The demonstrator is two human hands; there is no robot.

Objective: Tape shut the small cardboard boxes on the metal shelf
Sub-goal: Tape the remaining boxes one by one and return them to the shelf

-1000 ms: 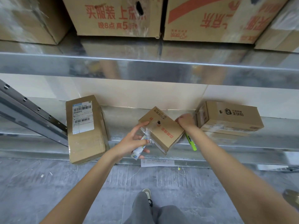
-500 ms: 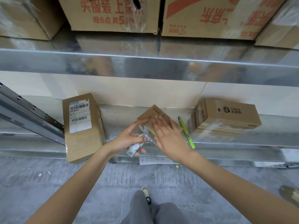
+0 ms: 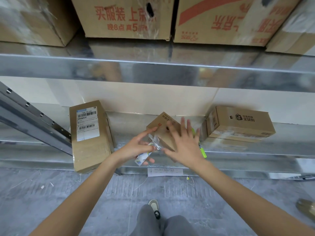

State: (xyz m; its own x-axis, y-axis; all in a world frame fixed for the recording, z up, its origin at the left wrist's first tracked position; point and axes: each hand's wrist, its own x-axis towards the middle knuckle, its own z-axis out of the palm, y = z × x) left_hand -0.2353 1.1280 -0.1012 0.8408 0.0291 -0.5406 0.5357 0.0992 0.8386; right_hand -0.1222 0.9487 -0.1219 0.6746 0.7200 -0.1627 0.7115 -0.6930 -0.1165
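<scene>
Cardboard everywhere, basically: plain brown corrugated stuff on a shiny galvanised metal shelf (image 3: 255,150). The small box (image 3: 162,132) being worked on is sat mid-shelf, turned diagonally so one corner is aimed at the back wall and its long axis is run from near-right to far-left. Red print and a small dark hole can be seen on its top face.

Left of the small box, a longer labelled box (image 3: 90,135) is laid with its long axis front to back, its near end hung over the shelf edge, a white barcode sticker stuck on top. Right of the small box, a printed carton (image 3: 238,123) is laid sideways along the wall. A green marker (image 3: 202,149) is seen just right of the small box, partly hidden.

The right hand (image 3: 185,143) is spread flat, fingers straight, pressed onto the small box's top. The left hand (image 3: 136,149) is at the box's near-left corner, where crinkly clear tape (image 3: 154,142) is pinched, index finger stretched out to the box edge; a small white tube-like item (image 3: 142,157) is held in the lower fingers.
</scene>
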